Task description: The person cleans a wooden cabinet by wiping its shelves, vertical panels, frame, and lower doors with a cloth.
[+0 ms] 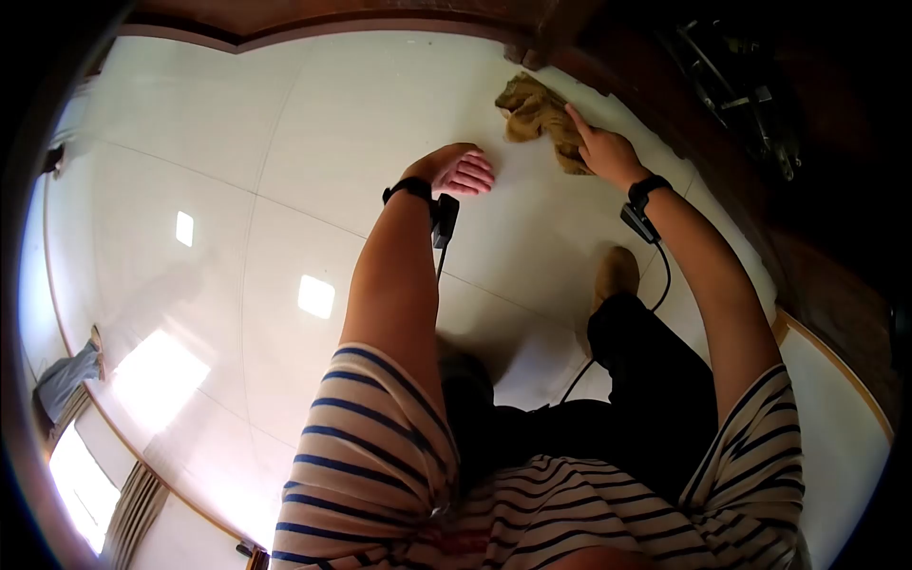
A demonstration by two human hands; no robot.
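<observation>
A crumpled brown cloth [535,112] lies on the pale tiled floor [328,123]. My right hand [610,154] is on its near right end, the index finger stretched along the edge and the other fingers partly hidden by the hand, gripping the fabric. To the left of the cloth, apart from it, my left hand [458,170] hangs over the floor. It is empty, with the palm partly turned up and the fingers loosely extended. Each wrist wears a black strap with a small cabled box, one on the left [443,221] and one on the right [639,223].
Dark wooden furniture [380,21] borders the floor at the top and right. My shoe [617,274] stands below the cloth. Another person's leg [68,380] shows at far left, near a curtain [133,513]. Metal parts [750,100] sit in shadow at upper right.
</observation>
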